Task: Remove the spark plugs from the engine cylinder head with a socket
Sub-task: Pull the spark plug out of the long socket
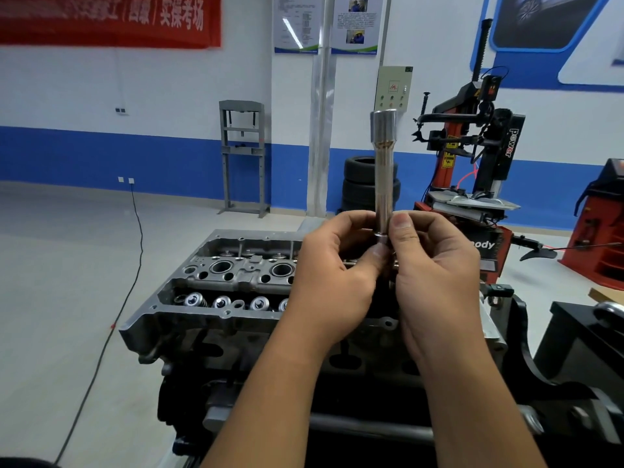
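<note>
Socket (384, 170) upright above cylinder head (216, 285), base pinched by left hand (332, 275) and right hand (435, 265) fingers.

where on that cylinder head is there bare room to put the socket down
Free: the flat machined rim along the near edge of the cylinder head, below the valve springs. Crowded: the valve spring row, the round plug wells behind it, and the right half, which both hands holding the socket cover.
</note>
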`<control>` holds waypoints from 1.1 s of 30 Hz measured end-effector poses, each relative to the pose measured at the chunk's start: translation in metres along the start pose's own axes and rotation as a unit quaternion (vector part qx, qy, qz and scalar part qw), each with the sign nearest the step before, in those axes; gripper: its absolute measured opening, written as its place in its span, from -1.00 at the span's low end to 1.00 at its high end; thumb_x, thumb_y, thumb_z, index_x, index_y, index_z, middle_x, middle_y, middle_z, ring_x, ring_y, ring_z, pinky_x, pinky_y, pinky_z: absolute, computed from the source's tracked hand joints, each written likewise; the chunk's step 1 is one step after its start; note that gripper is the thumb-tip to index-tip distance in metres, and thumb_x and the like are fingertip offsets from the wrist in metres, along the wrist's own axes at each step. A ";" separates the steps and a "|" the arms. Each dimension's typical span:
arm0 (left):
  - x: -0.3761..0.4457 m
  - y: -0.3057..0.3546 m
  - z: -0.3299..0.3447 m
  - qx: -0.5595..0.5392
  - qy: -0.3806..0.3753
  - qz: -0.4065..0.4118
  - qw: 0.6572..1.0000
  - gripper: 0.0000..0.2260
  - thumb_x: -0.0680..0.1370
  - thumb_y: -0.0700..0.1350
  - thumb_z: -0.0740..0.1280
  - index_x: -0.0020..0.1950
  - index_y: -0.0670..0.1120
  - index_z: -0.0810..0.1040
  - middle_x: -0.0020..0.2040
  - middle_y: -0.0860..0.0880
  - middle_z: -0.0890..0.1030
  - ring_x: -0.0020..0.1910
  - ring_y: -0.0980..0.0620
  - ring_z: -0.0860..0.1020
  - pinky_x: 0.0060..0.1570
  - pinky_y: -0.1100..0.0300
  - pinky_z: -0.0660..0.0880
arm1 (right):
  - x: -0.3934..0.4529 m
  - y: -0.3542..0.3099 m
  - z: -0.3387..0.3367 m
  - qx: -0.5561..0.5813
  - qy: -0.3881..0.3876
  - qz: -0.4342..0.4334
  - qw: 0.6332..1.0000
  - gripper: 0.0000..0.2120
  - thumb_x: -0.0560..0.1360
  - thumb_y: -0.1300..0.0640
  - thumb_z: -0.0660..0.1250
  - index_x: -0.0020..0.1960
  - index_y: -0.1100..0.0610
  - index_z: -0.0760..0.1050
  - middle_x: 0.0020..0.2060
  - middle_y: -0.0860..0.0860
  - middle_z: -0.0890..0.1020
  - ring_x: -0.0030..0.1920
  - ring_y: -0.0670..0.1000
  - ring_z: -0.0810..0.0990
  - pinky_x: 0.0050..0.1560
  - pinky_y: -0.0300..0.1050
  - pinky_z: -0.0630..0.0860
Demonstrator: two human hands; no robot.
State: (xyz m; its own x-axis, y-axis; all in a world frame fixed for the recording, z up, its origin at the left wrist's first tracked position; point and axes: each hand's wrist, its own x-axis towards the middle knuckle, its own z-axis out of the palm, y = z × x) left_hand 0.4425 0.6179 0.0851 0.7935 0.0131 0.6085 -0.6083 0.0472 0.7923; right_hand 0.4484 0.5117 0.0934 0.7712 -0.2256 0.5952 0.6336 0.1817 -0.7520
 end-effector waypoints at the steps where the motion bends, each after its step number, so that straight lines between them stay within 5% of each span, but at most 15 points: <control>1: 0.000 0.000 0.000 0.008 0.005 -0.002 1.000 -0.76 0.61 -0.29 0.45 0.16 0.03 0.65 0.03 0.05 0.76 0.07 0.08 0.73 0.07 0.15 0.69 | 0.000 -0.001 0.000 0.008 -0.003 0.002 1.000 -0.91 0.56 0.01 0.45 -0.12 -0.08 0.68 -0.17 0.00 0.74 -0.14 -0.01 0.74 -0.19 -0.22 0.62; 4: 0.001 -0.001 0.002 0.026 0.043 0.003 0.999 -0.76 0.54 -0.29 0.52 0.09 0.00 0.64 -0.05 0.05 0.76 -0.01 0.10 0.74 -0.04 0.21 0.69 | -0.002 -0.002 0.001 0.004 -0.019 -0.013 1.000 -0.93 0.46 0.02 0.54 -0.14 -0.08 0.65 -0.20 -0.01 0.74 -0.18 0.00 0.75 -0.23 -0.23 0.63; 9: 0.000 0.000 0.002 0.028 0.027 0.019 0.999 -0.79 0.56 -0.27 0.51 0.10 0.00 0.63 -0.03 0.06 0.76 0.00 0.12 0.73 0.00 0.23 0.67 | -0.003 0.000 0.001 -0.014 -0.031 -0.018 0.999 -0.85 0.58 0.15 0.46 -0.12 -0.07 0.65 -0.17 0.01 0.73 -0.14 0.02 0.75 -0.18 -0.20 0.63; 12: -0.001 0.001 0.001 0.004 0.005 0.005 1.000 -0.81 0.62 -0.26 0.44 0.13 0.02 0.63 0.02 0.02 0.76 0.07 0.07 0.73 0.09 0.10 0.69 | -0.002 0.000 -0.001 -0.012 -0.022 -0.004 1.000 -0.86 0.63 0.12 0.39 -0.08 -0.02 0.67 -0.15 0.02 0.73 -0.11 0.01 0.74 -0.17 -0.18 0.63; 20: 0.000 0.000 0.001 0.041 0.032 0.019 0.998 -0.77 0.55 -0.24 0.53 0.06 0.06 0.61 -0.07 0.09 0.74 -0.03 0.13 0.72 -0.11 0.30 0.65 | -0.003 -0.002 0.002 0.004 -0.018 -0.020 1.000 -0.84 0.52 0.10 0.51 -0.18 -0.13 0.64 -0.24 -0.06 0.72 -0.22 -0.08 0.73 -0.27 -0.28 0.60; 25: 0.000 0.001 0.001 0.004 0.004 0.002 1.000 -0.78 0.61 -0.23 0.45 0.11 0.09 0.59 0.02 0.00 0.76 0.07 0.02 0.73 0.03 0.09 0.69 | -0.002 -0.002 0.001 0.006 -0.029 -0.009 1.000 -0.84 0.62 0.06 0.38 -0.11 -0.05 0.68 -0.20 -0.02 0.73 -0.17 -0.06 0.73 -0.21 -0.24 0.61; 29: 0.001 0.000 0.002 0.033 0.038 0.004 0.999 -0.74 0.55 -0.23 0.53 0.05 0.10 0.58 -0.06 0.05 0.74 -0.02 0.09 0.73 -0.12 0.28 0.65 | -0.002 -0.004 0.001 0.018 -0.027 0.004 0.999 -0.92 0.44 -0.09 0.48 -0.13 -0.11 0.66 -0.18 -0.01 0.73 -0.15 -0.01 0.74 -0.21 -0.21 0.63; 33: 0.000 0.001 0.001 0.036 0.029 0.007 0.999 -0.76 0.55 -0.22 0.54 0.09 0.07 0.60 -0.05 0.05 0.74 -0.01 0.09 0.72 -0.10 0.24 0.67 | -0.003 -0.004 0.000 0.018 -0.031 -0.001 0.999 -0.95 0.44 -0.07 0.48 -0.16 -0.13 0.64 -0.19 0.02 0.73 -0.16 0.05 0.75 -0.22 -0.18 0.64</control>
State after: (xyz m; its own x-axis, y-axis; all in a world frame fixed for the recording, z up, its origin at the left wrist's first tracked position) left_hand 0.4419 0.6169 0.0864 0.7830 0.0703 0.6181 -0.6180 -0.0261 0.7858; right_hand 0.4440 0.5121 0.0946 0.7716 -0.1659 0.6141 0.6361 0.2152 -0.7410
